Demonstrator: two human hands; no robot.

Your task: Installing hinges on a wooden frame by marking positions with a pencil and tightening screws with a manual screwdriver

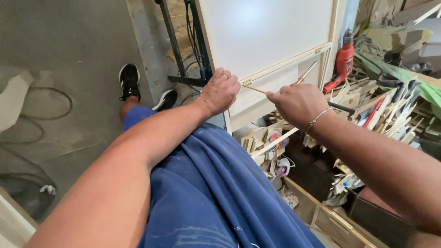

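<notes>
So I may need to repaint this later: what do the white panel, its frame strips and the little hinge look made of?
The white panel looks like a smooth board with a matte white coat: even, no grain. The frame strips seem bare pale wood, unpainted with a light tan edge. The hinge by the left hand looks like brass-toned metal, though it is too small to be sure.

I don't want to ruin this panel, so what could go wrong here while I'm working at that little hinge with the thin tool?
The thin tool in your right hand points toward your left hand, which grips the white panel right beside the small hinge; a slip could jab your fingers or scratch the panel. The wood offcuts piled below could swallow anything small you drop.
</notes>
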